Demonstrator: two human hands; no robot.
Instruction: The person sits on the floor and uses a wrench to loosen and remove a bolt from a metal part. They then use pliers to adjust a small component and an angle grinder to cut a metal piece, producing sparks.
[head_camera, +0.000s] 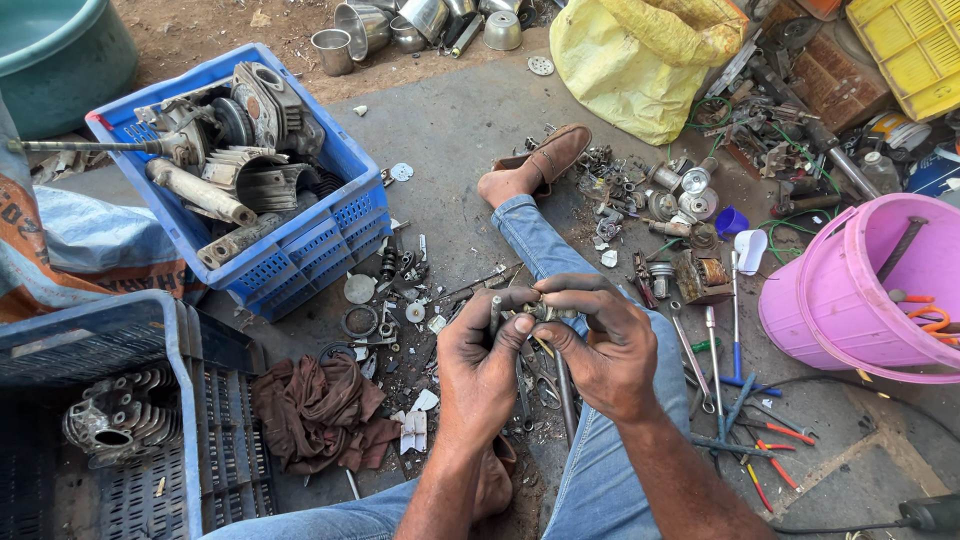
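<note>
Small grey metal engine part (540, 312): pinched between left hand (480, 365) and right hand (600, 350) fingers; best held steady over the littered concrete floor (460, 130), grip firm

Free room and obstacles about the hands. Both hands, left (480, 365) and right (600, 345), meet over the right leg (560, 260), closed on a small metal part (535, 312). Left of them: scattered washers (372, 305) and a brown rag (320, 410), then two blue crates (300, 250), (180, 400) walling that side. Right of them: spanners and screwdrivers (735, 400) on the ground, with a pink bucket (830, 300) beyond. Ahead, past the shoe (550, 155), bare concrete (450, 120) lies open up to a yellow sack (630, 70); loose parts (660, 210) crowd its right flank.
</note>
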